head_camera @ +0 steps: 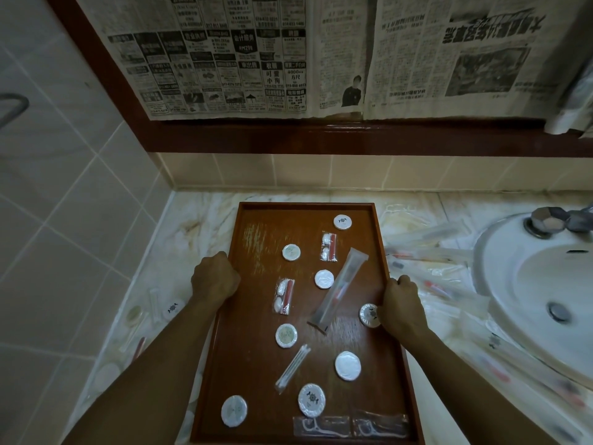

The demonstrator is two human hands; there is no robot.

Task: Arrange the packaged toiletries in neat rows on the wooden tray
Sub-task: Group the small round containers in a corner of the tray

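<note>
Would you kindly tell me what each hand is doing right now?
Left hand: closed, gripping the left rim of the tray.
Right hand: closed, gripping the tray's right rim.

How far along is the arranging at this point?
Early. Done: toiletries are on the tray, but scattered, such as the toothbrush packet lying diagonally and the round soaps in no rows. In hand: the left hand and right hand grip the tray's side rims. Left: lining everything up, and perhaps adding the packets on the counter by the sink.
</note>
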